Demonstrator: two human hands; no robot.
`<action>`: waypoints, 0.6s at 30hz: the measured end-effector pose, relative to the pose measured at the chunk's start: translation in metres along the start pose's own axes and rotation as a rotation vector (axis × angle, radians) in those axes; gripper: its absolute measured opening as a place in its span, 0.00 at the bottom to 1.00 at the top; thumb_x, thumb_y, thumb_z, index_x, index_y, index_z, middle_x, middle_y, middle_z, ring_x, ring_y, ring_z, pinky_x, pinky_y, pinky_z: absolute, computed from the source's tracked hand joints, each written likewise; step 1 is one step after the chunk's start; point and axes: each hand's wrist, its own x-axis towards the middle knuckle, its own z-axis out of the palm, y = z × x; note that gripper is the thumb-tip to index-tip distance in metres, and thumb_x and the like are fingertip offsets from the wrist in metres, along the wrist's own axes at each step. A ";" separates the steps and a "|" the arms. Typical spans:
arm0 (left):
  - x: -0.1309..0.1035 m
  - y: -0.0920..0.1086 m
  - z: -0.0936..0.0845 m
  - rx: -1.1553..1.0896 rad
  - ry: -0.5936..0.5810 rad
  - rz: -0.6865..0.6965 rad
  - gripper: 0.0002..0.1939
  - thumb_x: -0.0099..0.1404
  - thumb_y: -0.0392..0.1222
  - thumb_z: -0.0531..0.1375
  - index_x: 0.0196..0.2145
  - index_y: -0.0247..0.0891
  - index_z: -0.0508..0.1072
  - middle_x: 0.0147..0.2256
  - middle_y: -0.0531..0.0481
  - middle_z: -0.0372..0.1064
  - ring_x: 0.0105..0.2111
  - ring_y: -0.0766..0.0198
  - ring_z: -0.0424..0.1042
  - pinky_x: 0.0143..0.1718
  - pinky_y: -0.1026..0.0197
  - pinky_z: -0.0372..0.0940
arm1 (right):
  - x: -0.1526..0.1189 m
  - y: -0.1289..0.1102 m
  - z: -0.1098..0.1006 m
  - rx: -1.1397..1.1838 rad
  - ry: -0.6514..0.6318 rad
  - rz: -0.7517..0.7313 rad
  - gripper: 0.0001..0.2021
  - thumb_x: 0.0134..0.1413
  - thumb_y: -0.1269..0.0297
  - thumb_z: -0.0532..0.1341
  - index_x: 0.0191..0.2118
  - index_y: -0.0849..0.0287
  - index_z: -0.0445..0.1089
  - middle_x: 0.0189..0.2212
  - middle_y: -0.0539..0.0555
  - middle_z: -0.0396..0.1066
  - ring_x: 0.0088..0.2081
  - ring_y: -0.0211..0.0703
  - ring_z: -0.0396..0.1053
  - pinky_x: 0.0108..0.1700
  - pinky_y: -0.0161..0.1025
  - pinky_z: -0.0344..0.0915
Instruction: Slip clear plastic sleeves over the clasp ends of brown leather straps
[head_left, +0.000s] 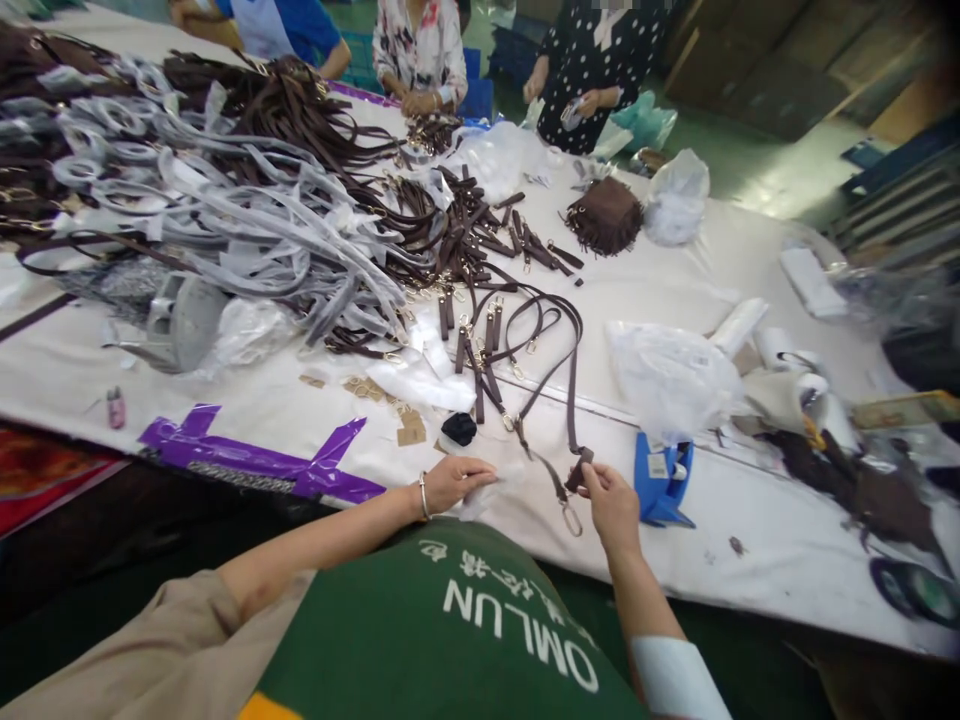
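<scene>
My right hand [611,503] pinches the near end of a long dark brown leather strap [574,370] that loops back across the white table [757,540]. A metal clasp [571,519] hangs from the strap just left of that hand. My left hand [457,482], with a bracelet at the wrist, rests on the table edge and holds a thin clear plastic piece [491,492]. A small black object [459,428] lies just beyond my left hand.
A big heap of brown and plastic-wrapped straps [247,200] fills the left and middle of the table. A blue tape dispenser [661,480] and clear bags [671,375] sit to the right. Purple tape [255,458] marks the near edge. Three people stand at the far side.
</scene>
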 end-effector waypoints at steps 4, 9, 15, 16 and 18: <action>0.003 0.004 -0.001 0.014 -0.047 0.073 0.18 0.63 0.50 0.56 0.37 0.32 0.77 0.31 0.48 0.73 0.30 0.67 0.68 0.32 0.69 0.61 | -0.001 -0.018 0.005 0.116 0.110 0.005 0.17 0.45 0.51 0.64 0.33 0.62 0.69 0.26 0.55 0.75 0.27 0.43 0.74 0.26 0.35 0.70; 0.000 0.012 -0.002 -0.026 -0.078 0.167 0.17 0.63 0.50 0.57 0.38 0.32 0.77 0.32 0.47 0.72 0.32 0.67 0.68 0.36 0.69 0.61 | -0.020 -0.056 0.010 0.527 0.142 0.028 0.14 0.45 0.55 0.65 0.33 0.61 0.68 0.26 0.52 0.75 0.26 0.36 0.72 0.27 0.30 0.69; 0.000 0.018 -0.002 -0.015 -0.110 0.328 0.17 0.64 0.50 0.56 0.40 0.34 0.77 0.30 0.45 0.71 0.32 0.66 0.66 0.36 0.66 0.61 | -0.047 -0.114 0.029 0.632 0.104 -0.072 0.12 0.47 0.57 0.65 0.33 0.61 0.68 0.25 0.50 0.74 0.22 0.33 0.70 0.24 0.27 0.65; 0.000 0.019 -0.002 -0.019 -0.114 0.360 0.17 0.64 0.49 0.56 0.40 0.34 0.77 0.30 0.45 0.71 0.33 0.65 0.66 0.37 0.66 0.62 | -0.049 -0.118 0.031 0.627 0.094 -0.076 0.12 0.47 0.57 0.64 0.33 0.61 0.68 0.25 0.50 0.74 0.22 0.33 0.70 0.24 0.28 0.65; 0.001 0.021 -0.002 -0.035 -0.117 0.416 0.17 0.64 0.49 0.56 0.40 0.33 0.77 0.30 0.43 0.71 0.34 0.64 0.66 0.38 0.64 0.62 | -0.053 -0.122 0.035 0.612 0.070 -0.074 0.13 0.47 0.56 0.64 0.33 0.61 0.68 0.25 0.50 0.73 0.22 0.34 0.70 0.23 0.28 0.64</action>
